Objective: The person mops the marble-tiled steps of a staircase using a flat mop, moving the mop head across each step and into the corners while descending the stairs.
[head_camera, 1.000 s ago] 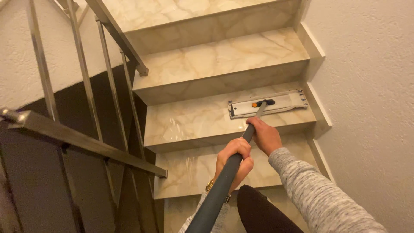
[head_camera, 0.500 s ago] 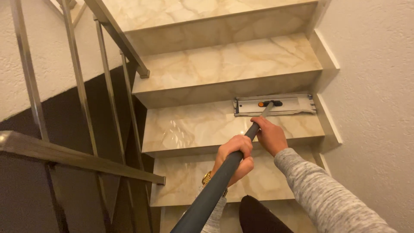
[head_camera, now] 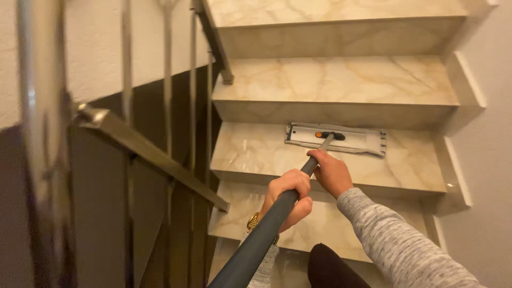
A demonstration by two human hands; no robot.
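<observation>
Down close, my left hand (head_camera: 289, 196) is wrapped tight around the dark mop pole (head_camera: 265, 233), with a gold watch (head_camera: 254, 221) on the wrist. Just past it, my right hand (head_camera: 332, 172) curls around the pole too. Farther out, the flat white mop head (head_camera: 341, 140) lies on a marble step (head_camera: 410, 162), near the step's back edge, maybe touching it. To wipe well, I'd keep it flat and push evenly. A metal railing (head_camera: 154, 160) runs along my left.

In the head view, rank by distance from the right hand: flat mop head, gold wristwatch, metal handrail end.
From the right hand:
1. Flat mop head, just ahead on the same step.
2. Gold wristwatch, behind-left on the other wrist.
3. Metal handrail end, farther left.
</observation>
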